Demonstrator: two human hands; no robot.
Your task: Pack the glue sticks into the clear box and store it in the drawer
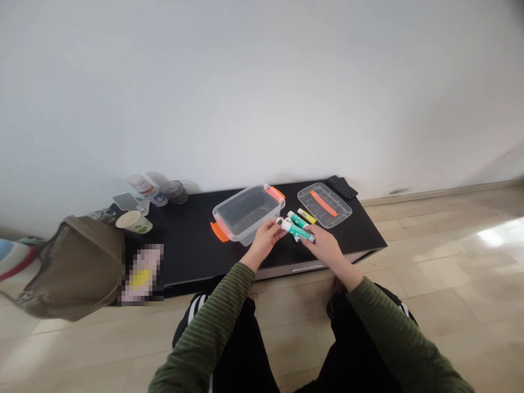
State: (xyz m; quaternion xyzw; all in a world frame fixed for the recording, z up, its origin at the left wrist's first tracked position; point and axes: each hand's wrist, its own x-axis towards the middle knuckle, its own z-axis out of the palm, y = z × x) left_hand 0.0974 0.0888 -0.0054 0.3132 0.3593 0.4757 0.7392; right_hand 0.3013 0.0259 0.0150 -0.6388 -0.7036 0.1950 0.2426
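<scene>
Left hand (266,236) and right hand (326,249) hold a likely glue stick (298,231)

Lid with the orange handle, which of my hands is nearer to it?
Right. Your right hand is just on the near side of the lid; your left hand is farther left, by the clear tub.

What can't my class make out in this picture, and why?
Head view: lettering on the held tube; too small.
Head view: inside of the brown bag; hidden by its own side.
Head view: identity of the pixelated item; blurred into blocks.
Head view: rest of the red-striped object; cut off by the left edge.
</scene>
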